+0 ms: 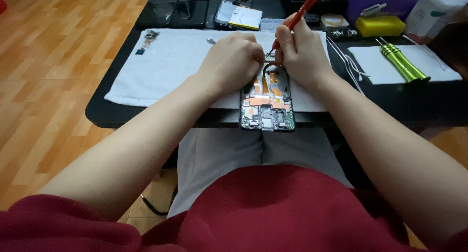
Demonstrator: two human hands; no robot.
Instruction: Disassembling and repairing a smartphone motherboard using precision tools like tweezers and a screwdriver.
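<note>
Gripping a red-handled screwdriver (298,14), right hand (303,54) clamps it pencil-style, metal tip down at the opened smartphone (267,105) (orange flex ribbons, green board exposed) at frame centre. Left hand (231,61), fingers curled together, presses the phone's top edge on the white towel (165,66).

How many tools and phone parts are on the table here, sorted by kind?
Opened phones being worked on: 1
Red screwdrivers: 1, in the right hand; the left hand steadies the phone
Green screwdrivers: 2
Phone parts at the far edge: 3
White towels: 1
Yellow boxes: 1
Total: 9
</note>
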